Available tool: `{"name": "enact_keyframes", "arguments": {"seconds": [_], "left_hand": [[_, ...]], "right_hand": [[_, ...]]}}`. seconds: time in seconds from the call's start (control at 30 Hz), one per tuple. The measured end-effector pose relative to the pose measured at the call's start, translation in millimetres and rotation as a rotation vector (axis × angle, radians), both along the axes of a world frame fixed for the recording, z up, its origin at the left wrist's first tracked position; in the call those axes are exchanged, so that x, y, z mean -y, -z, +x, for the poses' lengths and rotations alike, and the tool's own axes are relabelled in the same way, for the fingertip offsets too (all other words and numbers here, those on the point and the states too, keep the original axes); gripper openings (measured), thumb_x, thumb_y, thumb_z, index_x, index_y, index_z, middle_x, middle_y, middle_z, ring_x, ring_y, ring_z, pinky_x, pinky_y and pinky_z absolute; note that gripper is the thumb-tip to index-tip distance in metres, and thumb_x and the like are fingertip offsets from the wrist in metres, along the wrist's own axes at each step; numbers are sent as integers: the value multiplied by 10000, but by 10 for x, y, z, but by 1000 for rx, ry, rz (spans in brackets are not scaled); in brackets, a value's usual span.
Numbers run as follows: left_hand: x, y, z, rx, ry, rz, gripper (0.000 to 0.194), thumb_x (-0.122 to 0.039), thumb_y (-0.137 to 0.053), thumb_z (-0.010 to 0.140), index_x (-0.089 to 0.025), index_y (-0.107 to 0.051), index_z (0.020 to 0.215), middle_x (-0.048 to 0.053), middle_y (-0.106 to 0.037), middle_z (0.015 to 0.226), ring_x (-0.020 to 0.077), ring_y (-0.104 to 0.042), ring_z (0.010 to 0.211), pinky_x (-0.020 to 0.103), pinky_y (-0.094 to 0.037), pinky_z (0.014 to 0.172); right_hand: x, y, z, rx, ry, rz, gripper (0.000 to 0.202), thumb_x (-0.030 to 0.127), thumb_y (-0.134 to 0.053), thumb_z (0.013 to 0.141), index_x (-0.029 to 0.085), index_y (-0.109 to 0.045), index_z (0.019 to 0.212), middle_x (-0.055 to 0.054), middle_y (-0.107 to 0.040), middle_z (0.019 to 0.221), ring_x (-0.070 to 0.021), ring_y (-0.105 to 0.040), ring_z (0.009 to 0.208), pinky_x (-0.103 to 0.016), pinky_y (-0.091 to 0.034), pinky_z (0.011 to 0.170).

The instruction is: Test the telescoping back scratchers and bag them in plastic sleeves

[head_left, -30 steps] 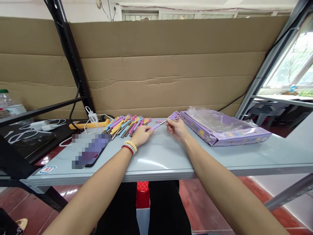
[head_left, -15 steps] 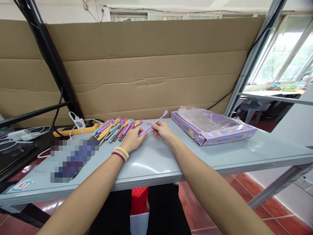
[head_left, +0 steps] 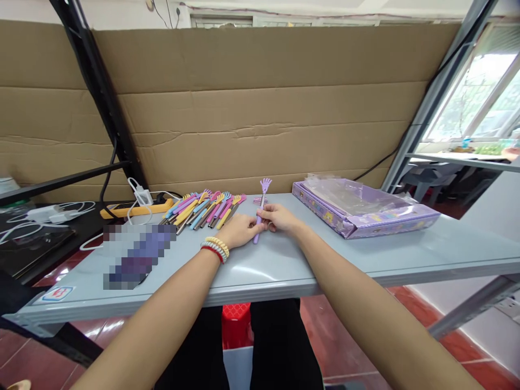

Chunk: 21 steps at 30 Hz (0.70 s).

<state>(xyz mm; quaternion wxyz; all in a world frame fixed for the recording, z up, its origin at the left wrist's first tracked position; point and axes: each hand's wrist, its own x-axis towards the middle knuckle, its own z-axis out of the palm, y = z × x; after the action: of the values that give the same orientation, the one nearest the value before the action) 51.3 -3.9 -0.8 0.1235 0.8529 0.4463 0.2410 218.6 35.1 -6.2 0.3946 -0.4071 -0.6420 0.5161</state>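
Nearest, below both hands, a red stool [head_left: 236, 330] showed between the person's legs, while over the grey table [head_left: 276, 265] the left hand [head_left: 241, 232] had its fingers closed on the lower handle of a purple hand-shaped scratcher [head_left: 265, 186] and the right hand [head_left: 281, 218] pinched it slightly higher, its splayed head pointing away from both. Farther out, to the left hand's left, lay a pile of coloured scratchers [head_left: 203, 208], well to the right hand's right sat a purple box [head_left: 345, 223], and behind everything rose a cardboard sheet [head_left: 264, 97]
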Motion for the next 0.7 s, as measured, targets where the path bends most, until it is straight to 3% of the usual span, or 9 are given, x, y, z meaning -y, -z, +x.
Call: {"name": "enact_keyframes", "arguments": {"seconds": [0.07, 0.17, 0.3, 0.4, 0.5, 0.63, 0.7], "left_hand": [[19, 9, -15, -40, 22, -17, 407, -504, -481, 826, -188, -638, 623, 25, -613, 593, 150, -500, 551, 282, -318, 554], [32, 13, -20, -3, -43, -12, 385, -539, -519, 793, -183, -641, 713, 35, -659, 701, 168, -556, 639, 275, -355, 585], [26, -19, -11, 88, -71, -39, 315, -457, -524, 802, -172, -618, 704, 29, -650, 673, 167, -563, 635, 274, -376, 590], [2, -44, -50, 127, -128, -74, 259, -375, -521, 808, -177, -605, 663, 13, -609, 569, 157, -547, 579, 275, -376, 575], [-43, -45, -120, 144, -238, -28, 230, -360, -548, 802, -176, -628, 690, 31, -637, 607, 168, -574, 618, 281, -388, 590], [-94, -22, -172, 90, -353, 64, 224, -360, -549, 809, -175, -674, 786, 69, -686, 739, 210, -615, 733, 301, -421, 643], [-101, -17, -170, 81, -379, 91, 230, -361, -550, 813, -176, -685, 830, 80, -698, 785, 224, -624, 767, 313, -441, 679]], "right_hand": [[-16, -8, 36, -19, 19, 12, 378, 488, -727, 675, 169, -526, 647, 10, -522, 421, -72, -405, 330, -186, -275, 305], [-18, -8, 61, 26, -10, 58, 426, 548, -730, 628, 158, -559, 652, 18, -507, 442, -67, -392, 360, -196, -264, 335], [54, 10, 10, 219, -37, 258, 454, 601, -611, 704, 151, -599, 650, 27, -479, 481, -74, -377, 428, -220, -275, 415], [103, -66, -14, 423, 169, 514, 421, 536, -547, 776, 147, -627, 636, 10, -514, 532, -95, -421, 514, -233, -305, 497], [63, -303, 121, 557, 458, 625, 331, 420, -511, 817, 149, -661, 699, -34, -628, 654, -138, -530, 622, -249, -377, 588], [-98, -723, 667, 948, 760, 561, 207, 284, -547, 782, 154, -695, 845, -112, -696, 874, -213, -622, 817, -291, -442, 704], [-161, -857, 1028, 1192, 891, 443, 238, 264, -599, 740, 131, -699, 910, -167, -685, 958, -270, -629, 907, -345, -456, 754]]}}
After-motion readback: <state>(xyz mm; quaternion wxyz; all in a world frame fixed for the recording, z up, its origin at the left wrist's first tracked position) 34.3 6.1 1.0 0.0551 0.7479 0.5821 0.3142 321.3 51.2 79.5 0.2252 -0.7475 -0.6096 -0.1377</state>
